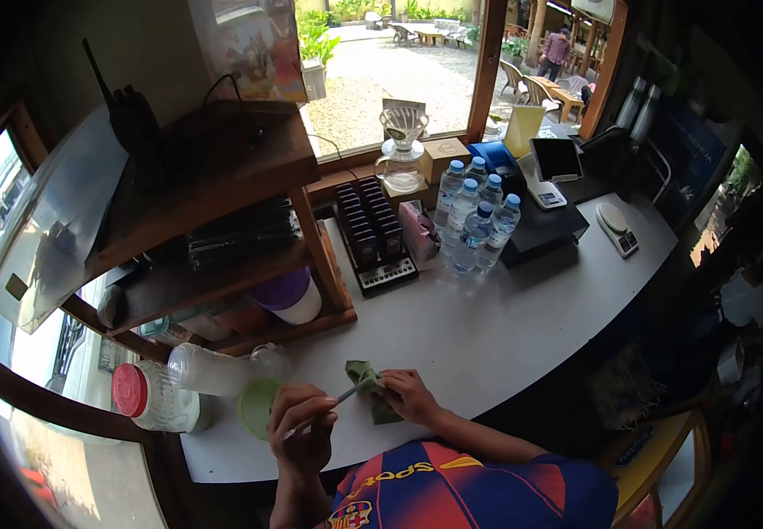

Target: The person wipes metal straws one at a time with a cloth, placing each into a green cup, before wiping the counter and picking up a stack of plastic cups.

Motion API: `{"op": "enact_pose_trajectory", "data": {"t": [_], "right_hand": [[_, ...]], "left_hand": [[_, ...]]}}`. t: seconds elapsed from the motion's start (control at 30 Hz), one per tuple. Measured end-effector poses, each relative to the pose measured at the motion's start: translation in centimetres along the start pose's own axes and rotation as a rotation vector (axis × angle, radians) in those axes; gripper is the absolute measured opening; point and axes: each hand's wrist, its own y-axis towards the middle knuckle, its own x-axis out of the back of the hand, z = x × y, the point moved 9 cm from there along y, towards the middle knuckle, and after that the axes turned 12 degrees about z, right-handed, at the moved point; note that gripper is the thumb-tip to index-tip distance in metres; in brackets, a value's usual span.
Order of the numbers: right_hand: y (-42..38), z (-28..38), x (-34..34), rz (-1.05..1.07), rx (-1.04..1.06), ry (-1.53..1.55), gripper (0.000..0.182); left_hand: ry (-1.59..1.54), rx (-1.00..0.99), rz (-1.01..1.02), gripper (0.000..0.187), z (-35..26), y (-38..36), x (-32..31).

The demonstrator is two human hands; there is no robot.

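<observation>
My left hand [304, 425] is closed around one end of a slim metal utensil [349, 393], whose kind I cannot make out. The utensil slants up to the right, and its far end goes into a green cloth [385, 412]. My right hand [410, 395] pinches the cloth around that end, just above the white counter [452, 344]. Part of the cloth hangs below the fingers and a corner sticks up to the left. Behind my left hand is a light green round bowl or cup [258, 406], partly covered by the hand.
A red-lidded jar [159, 397] and a clear plastic container [208, 368] stand at the left, beside a wooden shelf [214, 291]. Several water bottles [472, 234], a black rack of pagers [370, 231], a glass dripper [403, 132] and a small scale [615, 225] stand further back.
</observation>
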Motion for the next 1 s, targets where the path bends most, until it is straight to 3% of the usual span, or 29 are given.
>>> {"op": "enact_pose_trajectory", "data": {"t": [0.13,0.3,0.47,0.53,0.67,0.83,1.0], "right_hand": [[0.5,0.3,0.1,0.036,-0.006,0.022,0.022],[0.7,0.5,0.1,0.003,0.004,0.004,0.02],[0.7,0.6,0.2,0.0,0.001,0.001,0.02],[0.8,0.6,0.1,0.001,-0.002,-0.013,0.02],[0.9,0.6,0.0,0.004,-0.001,-0.023,0.02],[0.9,0.4,-0.3,0.013,-0.002,-0.043,0.021],[0.9,0.4,-0.4,0.01,-0.024,-0.044,0.021]], "left_hand": [[0.08,-0.142,-0.279,0.026,-2.4,-1.1,7.2],[0.399,0.198,-0.401,0.016,1.2,-4.8,12.3],[0.262,0.517,-0.222,0.012,7.4,-9.1,10.6],[0.282,0.573,-0.047,0.017,8.0,-9.1,8.9],[0.071,0.504,0.107,0.055,8.5,-9.5,7.2],[0.091,0.536,0.263,0.078,7.8,-9.3,7.1],[0.141,0.653,0.56,0.096,7.7,-9.3,3.5]]}}
